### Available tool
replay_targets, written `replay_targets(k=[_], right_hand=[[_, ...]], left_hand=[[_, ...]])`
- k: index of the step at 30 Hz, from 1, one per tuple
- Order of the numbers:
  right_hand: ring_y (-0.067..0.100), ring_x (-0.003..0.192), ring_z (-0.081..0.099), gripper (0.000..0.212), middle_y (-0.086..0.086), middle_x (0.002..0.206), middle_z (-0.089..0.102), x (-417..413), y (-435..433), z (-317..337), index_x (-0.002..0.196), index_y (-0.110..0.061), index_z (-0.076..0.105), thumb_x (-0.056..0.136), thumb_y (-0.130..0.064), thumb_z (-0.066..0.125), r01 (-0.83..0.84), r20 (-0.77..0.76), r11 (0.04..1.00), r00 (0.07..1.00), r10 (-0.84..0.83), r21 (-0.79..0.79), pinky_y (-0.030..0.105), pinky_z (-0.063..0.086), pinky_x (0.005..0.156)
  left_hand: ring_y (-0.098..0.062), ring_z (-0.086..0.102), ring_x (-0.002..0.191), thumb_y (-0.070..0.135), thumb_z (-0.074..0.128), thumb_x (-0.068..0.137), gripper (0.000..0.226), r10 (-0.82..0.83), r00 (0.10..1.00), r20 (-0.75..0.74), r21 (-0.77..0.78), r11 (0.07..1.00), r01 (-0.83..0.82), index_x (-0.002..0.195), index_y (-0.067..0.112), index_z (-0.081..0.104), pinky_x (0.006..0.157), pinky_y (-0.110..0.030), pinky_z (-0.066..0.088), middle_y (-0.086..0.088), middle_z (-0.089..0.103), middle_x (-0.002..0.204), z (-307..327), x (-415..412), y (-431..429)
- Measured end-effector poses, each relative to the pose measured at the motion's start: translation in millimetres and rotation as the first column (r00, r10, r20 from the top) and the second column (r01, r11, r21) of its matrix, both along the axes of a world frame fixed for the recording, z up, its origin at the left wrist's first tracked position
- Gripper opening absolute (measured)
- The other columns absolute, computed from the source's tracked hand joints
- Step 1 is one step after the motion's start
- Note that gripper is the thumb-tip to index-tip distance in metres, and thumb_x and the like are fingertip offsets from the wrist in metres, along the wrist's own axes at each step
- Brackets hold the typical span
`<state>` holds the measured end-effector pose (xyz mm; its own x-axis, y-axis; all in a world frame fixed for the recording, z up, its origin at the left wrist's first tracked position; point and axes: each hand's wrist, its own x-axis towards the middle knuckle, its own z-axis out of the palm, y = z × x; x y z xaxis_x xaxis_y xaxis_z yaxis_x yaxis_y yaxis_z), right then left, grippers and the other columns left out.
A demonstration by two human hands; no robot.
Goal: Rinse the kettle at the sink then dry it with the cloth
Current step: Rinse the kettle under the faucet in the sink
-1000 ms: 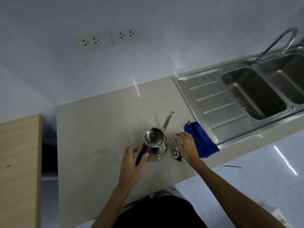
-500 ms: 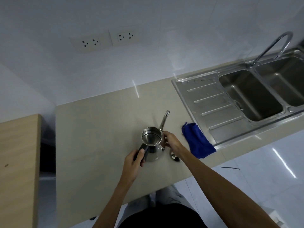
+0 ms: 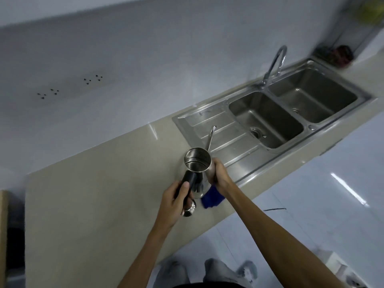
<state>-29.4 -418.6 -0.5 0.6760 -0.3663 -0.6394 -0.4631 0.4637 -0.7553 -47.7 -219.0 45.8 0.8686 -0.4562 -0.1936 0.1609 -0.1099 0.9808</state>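
Gripping the black handle with the left hand (image 3: 176, 201) and steadying the polished body with the right hand (image 3: 218, 173), the person holds the kettle (image 3: 197, 163) over the tabletop (image 3: 93, 194), with the sink (image 3: 268, 121) at 2 o'clock; judged light, rigid, slippery when wet.

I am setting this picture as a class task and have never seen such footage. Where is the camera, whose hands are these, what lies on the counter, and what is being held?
There is no machine: the one camera sits on a person's head, looking down at their own hands. The left hand grips the black handle of a steel kettle, its top open; the right hand steadies its side. Below them, on the beige counter, lie a blue cloth and a small shiny piece, perhaps the lid. To the right is a double sink with a curved tap.
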Motion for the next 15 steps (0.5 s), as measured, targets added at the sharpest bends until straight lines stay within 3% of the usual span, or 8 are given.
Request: replay_targets(k=[3,8,11,15], right_hand=[[0.005,0.04,0.045,0.036,-0.01,0.045,0.051,-35.5,-68.4,15.6,0.067,-0.025,0.054,0.094,-0.046,0.041,0.05,0.018,0.999,0.999,-0.049,-0.02,0.019,0.031,0.038],[0.01,0.057,0.05,0.036,-0.003,0.062,0.06,-91.0,-174.9,18.5,0.074,-0.025,0.063,0.09,-0.05,0.042,0.099,0.036,0.993,0.995,-0.097,-0.065,0.024,0.033,0.048],[0.009,0.042,0.039,0.037,-0.004,0.05,0.049,-117.7,-242.3,19.3,0.062,-0.027,0.055,0.089,-0.05,0.043,0.118,0.037,0.99,0.993,-0.115,-0.077,0.024,0.026,0.041],[0.011,0.038,0.027,0.046,-0.006,0.042,0.04,-127.3,-313.0,19.1,0.049,-0.028,0.05,0.092,-0.039,0.038,0.078,0.064,0.993,0.995,-0.072,-0.092,0.022,0.021,0.037]], left_hand=[[-0.02,0.056,0.054,0.037,0.052,0.101,0.034,-0.054,0.999,0.009,-0.003,0.999,0.054,0.082,0.009,0.062,0.053,-0.029,0.048,-0.007,0.066,0.065,5.9,-26.2,-72.0],[-0.013,0.059,0.057,0.041,0.054,0.101,0.035,-0.179,0.984,0.0,0.012,0.984,0.179,0.076,0.02,0.066,0.055,-0.023,0.051,0.0,0.064,0.065,10.5,-64.2,-178.0],[-0.013,0.059,0.059,0.043,0.053,0.1,0.033,-0.224,0.974,-0.027,0.005,0.974,0.224,0.074,0.028,0.067,0.056,-0.023,0.051,0.001,0.064,0.066,14.3,-87.3,-245.4],[-0.017,0.058,0.056,0.049,0.056,0.093,0.037,-0.191,0.98,-0.047,-0.009,0.982,0.191,0.071,0.022,0.067,0.054,-0.026,0.049,-0.003,0.064,0.064,16.4,-100.3,-313.9]])
